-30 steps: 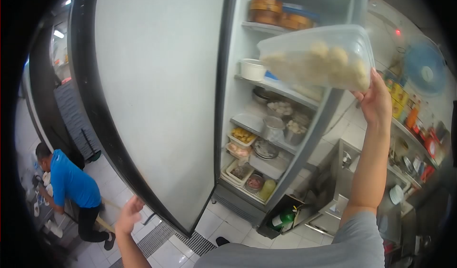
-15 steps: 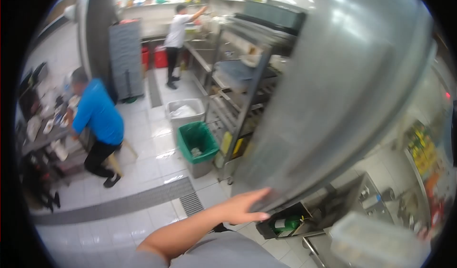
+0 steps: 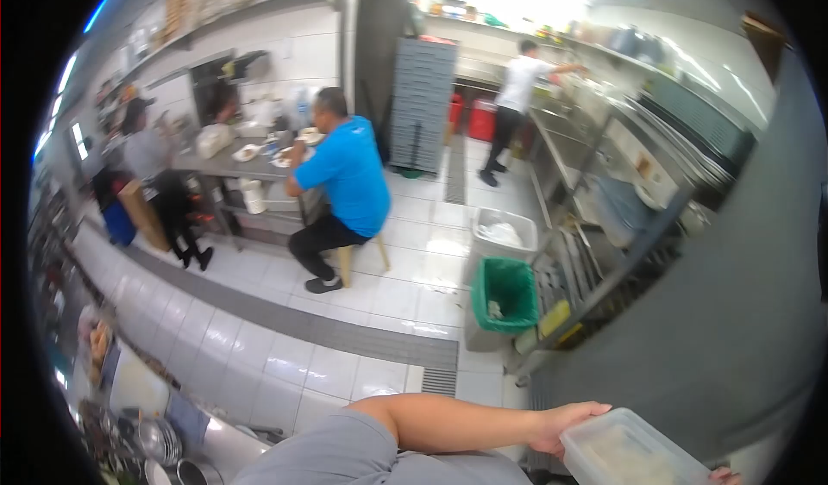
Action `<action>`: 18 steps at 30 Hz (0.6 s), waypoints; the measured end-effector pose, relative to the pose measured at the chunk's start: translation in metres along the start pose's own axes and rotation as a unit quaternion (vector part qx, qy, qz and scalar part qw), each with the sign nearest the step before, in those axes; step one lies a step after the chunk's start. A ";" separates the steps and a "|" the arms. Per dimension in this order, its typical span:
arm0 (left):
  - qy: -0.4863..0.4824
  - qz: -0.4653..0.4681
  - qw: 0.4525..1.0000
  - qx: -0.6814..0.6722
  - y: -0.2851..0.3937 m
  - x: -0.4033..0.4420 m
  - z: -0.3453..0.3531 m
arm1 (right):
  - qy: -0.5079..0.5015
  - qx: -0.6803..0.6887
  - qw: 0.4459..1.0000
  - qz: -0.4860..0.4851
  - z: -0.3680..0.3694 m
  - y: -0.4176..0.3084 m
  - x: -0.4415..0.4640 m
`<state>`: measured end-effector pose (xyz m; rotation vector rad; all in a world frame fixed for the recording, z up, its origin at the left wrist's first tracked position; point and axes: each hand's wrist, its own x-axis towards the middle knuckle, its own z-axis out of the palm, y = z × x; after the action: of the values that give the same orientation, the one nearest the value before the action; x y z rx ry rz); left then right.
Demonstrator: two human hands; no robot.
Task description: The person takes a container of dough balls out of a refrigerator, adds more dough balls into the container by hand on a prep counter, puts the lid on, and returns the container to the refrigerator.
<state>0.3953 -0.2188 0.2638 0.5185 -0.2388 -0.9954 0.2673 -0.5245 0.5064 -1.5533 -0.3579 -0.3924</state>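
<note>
A translucent plastic food container with pale contents is at the lower right, in front of my body. My left hand grips its left end, thumb along the rim. At the opposite end, fingertips of my right hand are closed on the container's edge; the rest of that hand is cut off by the frame. What exactly the container holds is too blurred to name. Close beyond it rises the grey side of a large metal cabinet.
A bin with a green liner and a grey bin stand beside a metal rack. A person in blue sits at a worktable. Two more people stand farther off. Metal pots sit on a counter at lower left.
My left hand has left the metal cabinet and taken hold of the container. The container has come closer to my body. My view has swung left, bringing more of the kitchen in.
</note>
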 end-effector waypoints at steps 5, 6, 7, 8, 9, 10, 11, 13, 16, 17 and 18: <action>0.080 0.218 0.973 0.004 0.036 -0.074 -0.064 | -0.230 0.003 0.970 0.081 -0.001 0.131 0.106; 0.122 0.251 0.960 -0.013 0.039 -0.096 -0.074 | -0.253 -0.002 0.961 0.114 0.022 0.157 0.130; 0.172 0.291 0.941 -0.019 0.041 -0.118 -0.081 | -0.277 -0.008 0.950 0.147 0.046 0.185 0.151; 0.223 0.332 0.916 -0.027 0.040 -0.141 -0.089 | -0.287 0.001 0.944 0.164 0.071 0.215 0.168; 0.269 0.366 0.891 -0.023 0.034 -0.163 -0.104 | -0.298 0.009 0.937 0.184 0.098 0.246 0.183; 0.314 0.399 0.861 -0.019 0.024 -0.184 -0.119 | -0.311 0.041 0.925 0.215 0.133 0.270 0.191; 0.363 0.428 0.828 -0.021 0.010 -0.208 -0.129 | -0.325 0.070 0.911 0.246 0.170 0.295 0.197; 0.453 0.483 0.749 -0.033 -0.019 -0.250 -0.128 | -0.374 0.074 0.886 0.263 0.243 0.373 0.204; 0.567 0.557 0.602 -0.073 -0.069 -0.300 -0.120 | -0.412 0.108 0.827 0.367 0.359 0.431 0.178; 0.575 0.569 0.582 -0.078 -0.091 -0.315 -0.122 | -0.440 0.117 0.801 0.389 0.398 0.440 0.164; 0.602 0.596 0.524 -0.088 -0.115 -0.328 -0.125 | -0.473 0.123 0.779 0.393 0.433 0.446 0.149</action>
<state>0.1890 0.0468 0.1110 0.5783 0.7311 0.8362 0.6147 -0.1031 0.1747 -1.3884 -0.4522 1.1054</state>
